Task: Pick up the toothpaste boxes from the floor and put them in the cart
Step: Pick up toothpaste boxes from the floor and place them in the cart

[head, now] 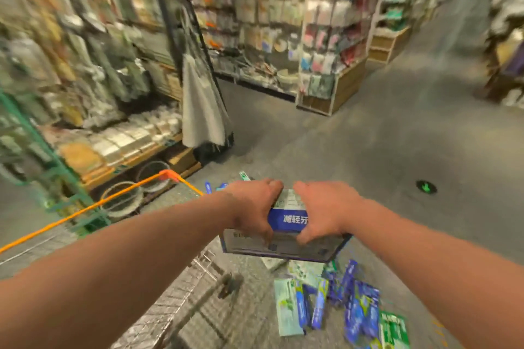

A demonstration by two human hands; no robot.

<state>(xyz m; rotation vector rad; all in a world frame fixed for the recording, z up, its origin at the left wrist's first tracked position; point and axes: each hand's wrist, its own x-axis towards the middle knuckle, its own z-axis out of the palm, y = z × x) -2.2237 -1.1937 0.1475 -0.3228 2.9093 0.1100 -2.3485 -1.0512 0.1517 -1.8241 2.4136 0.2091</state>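
Both hands grip a stack of blue and white toothpaste boxes point(287, 224) held in the air in front of me. My left hand point(252, 207) clamps the stack's left side and my right hand point(326, 210) clamps its right side. Below the stack, several more blue and green toothpaste boxes point(334, 300) lie scattered on the grey floor at the lower right. The cart point(175, 300), a wire basket with an orange rim point(113, 198), is at the lower left, under my left forearm. The view is motion-blurred.
Shelves packed with goods point(85, 79) run along the left, with a wooden base. A dark display stand with a pale cloth point(201, 105) stands ahead. More shelving point(326, 37) is behind it. Open grey floor point(397, 136) stretches to the right, with a green floor marker point(426, 187).
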